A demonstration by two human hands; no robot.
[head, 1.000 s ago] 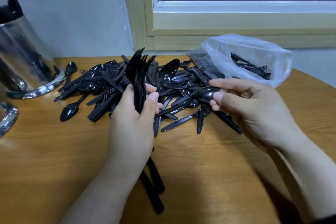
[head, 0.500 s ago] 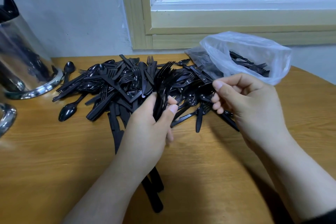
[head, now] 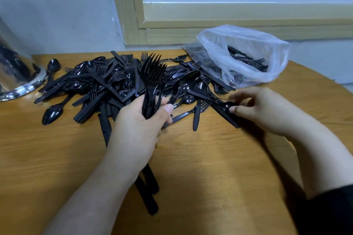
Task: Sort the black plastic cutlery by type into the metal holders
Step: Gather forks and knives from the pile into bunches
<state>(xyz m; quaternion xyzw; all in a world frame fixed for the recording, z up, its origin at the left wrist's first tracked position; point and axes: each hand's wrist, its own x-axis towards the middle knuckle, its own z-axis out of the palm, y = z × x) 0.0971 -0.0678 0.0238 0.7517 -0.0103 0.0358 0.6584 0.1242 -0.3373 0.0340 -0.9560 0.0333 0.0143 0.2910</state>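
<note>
Gathering forks is where you are: your left hand [head: 142, 129] now grips a bundle of forks [head: 152, 80] upright at the centre of the frame, its fingers [head: 168, 109] curled tight round the handles, with the tines fanned over the pile. A second ago that bundle stood further left and your right hand [head: 267, 108] was higher, over the heap; now it has dropped to the pile's right edge, where thumb and forefinger pinch one black piece [head: 228, 106] lying on the surface [head: 219, 158]. Which type it is, I cannot tell. I judge you are feeding the bundle one piece at a time, so sorting is far from done.

The unsorted cutlery pile [head: 107, 86] spreads across the upper middle of the frame, and more sits in the clear plastic bag [head: 246, 53] at upper right. One metal holder [head: 17, 74] shows at the left edge, well apart from both hands. Bare surface lies open in the lower half; its rounded edge curves away at the right, near your right forearm.
</note>
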